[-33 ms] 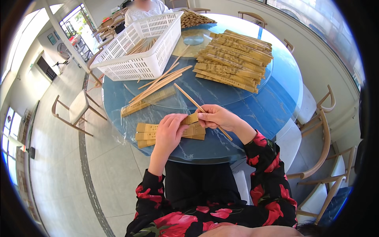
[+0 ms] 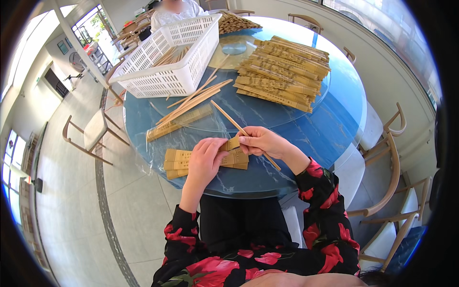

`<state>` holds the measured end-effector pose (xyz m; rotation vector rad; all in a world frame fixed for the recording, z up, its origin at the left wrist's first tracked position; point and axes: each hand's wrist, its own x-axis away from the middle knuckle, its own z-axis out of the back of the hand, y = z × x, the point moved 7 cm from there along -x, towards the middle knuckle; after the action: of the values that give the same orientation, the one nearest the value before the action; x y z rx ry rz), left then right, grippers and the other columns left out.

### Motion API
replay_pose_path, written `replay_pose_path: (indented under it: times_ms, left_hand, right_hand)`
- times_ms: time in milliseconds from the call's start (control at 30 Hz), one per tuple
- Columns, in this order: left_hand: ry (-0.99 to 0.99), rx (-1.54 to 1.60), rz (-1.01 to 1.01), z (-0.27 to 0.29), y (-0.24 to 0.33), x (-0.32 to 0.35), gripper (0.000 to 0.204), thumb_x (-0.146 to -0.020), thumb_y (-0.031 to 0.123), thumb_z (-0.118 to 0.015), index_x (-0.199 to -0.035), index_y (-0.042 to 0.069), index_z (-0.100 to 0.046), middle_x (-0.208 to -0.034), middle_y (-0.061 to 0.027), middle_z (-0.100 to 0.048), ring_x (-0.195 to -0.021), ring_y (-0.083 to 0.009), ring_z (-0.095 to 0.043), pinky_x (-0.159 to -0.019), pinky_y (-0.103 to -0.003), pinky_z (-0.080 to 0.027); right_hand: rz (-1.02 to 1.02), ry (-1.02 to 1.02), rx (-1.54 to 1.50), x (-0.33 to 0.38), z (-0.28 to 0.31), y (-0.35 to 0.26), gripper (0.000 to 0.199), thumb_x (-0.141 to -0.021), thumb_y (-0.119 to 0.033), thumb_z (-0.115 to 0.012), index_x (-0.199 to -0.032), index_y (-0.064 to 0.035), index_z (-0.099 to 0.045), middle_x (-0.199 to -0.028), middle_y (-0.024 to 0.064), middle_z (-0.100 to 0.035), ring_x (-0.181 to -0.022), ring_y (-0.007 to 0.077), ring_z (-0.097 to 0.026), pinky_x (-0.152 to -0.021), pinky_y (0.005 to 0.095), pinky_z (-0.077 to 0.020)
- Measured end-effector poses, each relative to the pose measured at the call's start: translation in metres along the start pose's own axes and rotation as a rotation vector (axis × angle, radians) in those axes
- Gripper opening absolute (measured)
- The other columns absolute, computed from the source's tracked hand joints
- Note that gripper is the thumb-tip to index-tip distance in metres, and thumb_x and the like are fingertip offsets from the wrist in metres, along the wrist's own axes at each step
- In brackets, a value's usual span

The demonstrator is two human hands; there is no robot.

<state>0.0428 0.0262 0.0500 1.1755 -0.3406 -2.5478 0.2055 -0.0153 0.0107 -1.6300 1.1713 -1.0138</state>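
Note:
My left hand is closed at the near edge of the table, pinching a brown paper chopstick sleeve. The other end of that sleeve is between the fingertips of my right hand. A pair of wooden chopsticks also lies in my right hand, slanting from upper left to lower right; they are outside the sleeve. Under my left hand several flat paper sleeves rest overlapping on the table, partly hidden by it. Just beyond them lies a bundle of sleeves on clear plastic film.
Loose chopsticks lie beside a white slatted basket holding more sticks. A large stack of brown sleeves stands on the round blue table, with another pile behind. A person sits across; wooden chairs surround the table.

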Motion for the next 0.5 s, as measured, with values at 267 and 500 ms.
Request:
replay_pose_path:
  times_ms: [267,500]
  left_hand:
    - [-0.051,0.039,-0.023,-0.006,-0.003,-0.001,0.026,-0.083,0.008,-0.075,-0.107,0.004,-0.066,-0.099,-0.0096,-0.070,-0.094,-0.0314,-0.066,-0.083,-0.042,-0.054]
    - [-0.082,0.060,0.000,-0.010,-0.005,0.004,0.015,-0.086,0.007,-0.072,-0.100,0.003,-0.066,-0.095,-0.0109,-0.069,-0.094,-0.0327,-0.065,-0.082,-0.041,-0.053]
  right_hand:
    - [0.000,0.035,0.026,-0.001,-0.004,-0.002,0.018,-0.106,-0.020,-0.057,-0.112,-0.0030,-0.058,-0.077,0.0020,-0.060,-0.052,0.0008,-0.037,-0.045,0.0181,-0.0258]
    - [0.090,0.203,0.113,-0.001,0.007,-0.006,0.010,-0.103,-0.013,-0.061,-0.104,-0.0037,-0.057,-0.076,0.0013,-0.060,-0.053,0.0014,-0.039,-0.046,0.0187,-0.0270]
